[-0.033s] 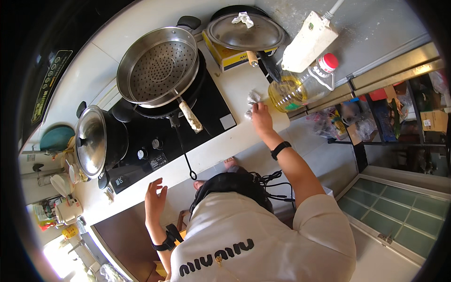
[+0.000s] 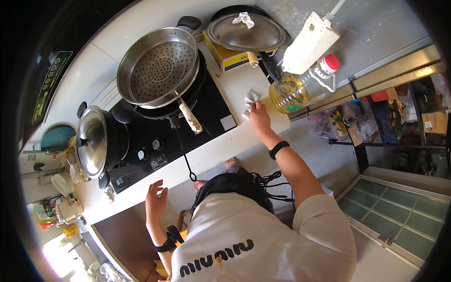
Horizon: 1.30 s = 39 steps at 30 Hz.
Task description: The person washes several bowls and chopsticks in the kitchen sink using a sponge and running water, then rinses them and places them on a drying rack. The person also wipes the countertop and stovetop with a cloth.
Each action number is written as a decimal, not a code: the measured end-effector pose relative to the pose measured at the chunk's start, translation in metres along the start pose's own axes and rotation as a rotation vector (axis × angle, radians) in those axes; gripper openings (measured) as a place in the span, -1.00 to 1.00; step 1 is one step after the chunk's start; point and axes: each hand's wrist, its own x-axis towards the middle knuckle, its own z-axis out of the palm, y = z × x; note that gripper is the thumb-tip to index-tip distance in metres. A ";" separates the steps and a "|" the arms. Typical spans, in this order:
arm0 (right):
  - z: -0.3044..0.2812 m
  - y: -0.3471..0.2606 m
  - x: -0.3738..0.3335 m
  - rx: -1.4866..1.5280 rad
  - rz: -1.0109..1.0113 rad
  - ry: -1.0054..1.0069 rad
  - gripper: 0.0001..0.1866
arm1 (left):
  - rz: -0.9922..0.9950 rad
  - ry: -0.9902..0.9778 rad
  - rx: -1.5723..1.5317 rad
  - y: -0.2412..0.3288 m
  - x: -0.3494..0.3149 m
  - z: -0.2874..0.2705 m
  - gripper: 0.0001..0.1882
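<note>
My right hand [image 2: 260, 117] presses a crumpled whitish wipe or tissue [image 2: 250, 97] onto the white countertop [image 2: 225, 66], to the right of the black cooktop [image 2: 213, 108]. Its fingers are closed on it, and I cannot tell whether it is paper or cloth. Just to the right of that hand lies a clear oil bottle [image 2: 291, 94] with a red cap and yellow oil inside. My left hand [image 2: 156, 202] hangs in front of the counter's edge, fingers apart, holding nothing.
A perforated steel steamer [image 2: 162, 68] sits over a dark pan on the cooktop. Left of it stands a lidded pot [image 2: 91, 141]. Behind my right hand, a wok lid [image 2: 246, 30] rests above a yellow box [image 2: 228, 58]. A white power strip [image 2: 310, 42] leans by the bottle.
My right hand and the wipe have slid slightly left along the countertop. My left hand stays about where it was.
</note>
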 end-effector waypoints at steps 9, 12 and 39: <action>-0.004 -0.017 0.081 0.263 0.020 0.099 -0.79 | -0.060 0.104 0.010 -0.005 -0.029 0.005 -0.69; -0.009 -0.021 0.099 0.317 0.057 0.205 -0.75 | -0.112 0.135 0.006 -0.006 -0.045 0.004 -0.70; 0.024 -0.041 0.072 0.480 -0.136 -0.027 -0.77 | -0.064 0.121 0.032 0.026 -0.030 0.013 -0.69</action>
